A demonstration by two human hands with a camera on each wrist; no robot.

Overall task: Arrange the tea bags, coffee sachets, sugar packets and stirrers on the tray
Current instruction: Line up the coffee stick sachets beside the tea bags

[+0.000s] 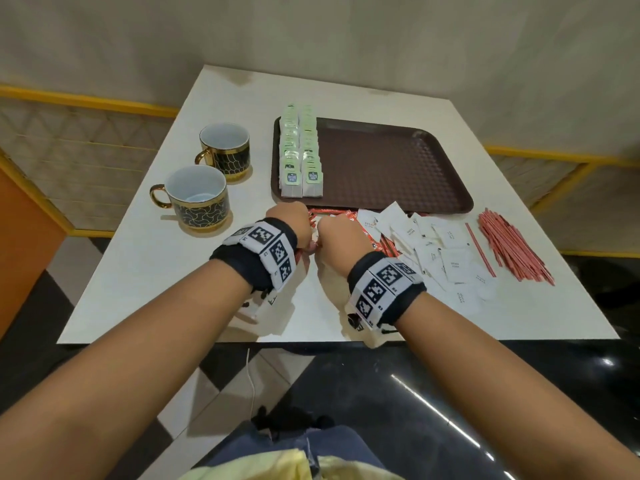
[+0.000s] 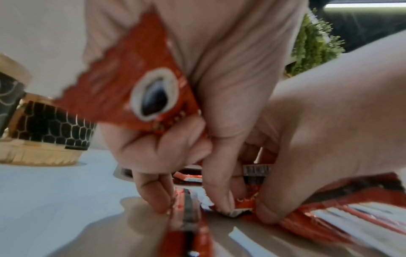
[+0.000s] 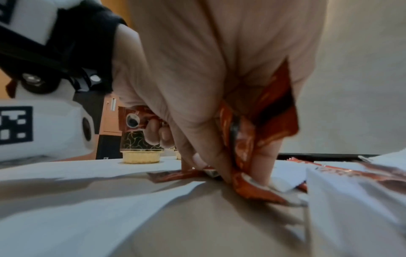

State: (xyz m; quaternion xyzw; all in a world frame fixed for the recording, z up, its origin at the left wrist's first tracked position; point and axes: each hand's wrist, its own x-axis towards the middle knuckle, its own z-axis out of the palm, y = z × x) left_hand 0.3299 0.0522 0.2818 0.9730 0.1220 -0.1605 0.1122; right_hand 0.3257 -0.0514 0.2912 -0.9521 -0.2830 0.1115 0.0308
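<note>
The coffee sachets [image 1: 346, 220] are the step in hand: the red pile lies on the table just off the tray's near edge, toward its left corner, and both hands are down in it. The left hand [image 1: 289, 221] has its fingers curled round one sachet [image 2: 140, 90] held against the palm, while its fingertips [image 2: 153, 196] pinch at another lying flat. The right hand [image 1: 341, 239] likewise grips a sachet [image 3: 263, 113] in its curled fingers and presses down on more beneath it.

The tray [image 1: 398, 168] sits toward the table's far edge; the tea bags [image 1: 301, 154] already stand in two rows along its left side, the rest of it bare. Sugar packets [image 1: 436, 247] lie scattered right of the sachets, and the stirrers [image 1: 509, 247] are heaped near the right edge, none yet on the tray. Two cups [image 1: 207, 178] stand toward the left edge.

Next, I judge, the gathered sachets need squaring into a stack and laying in a row beside the tea bags.
</note>
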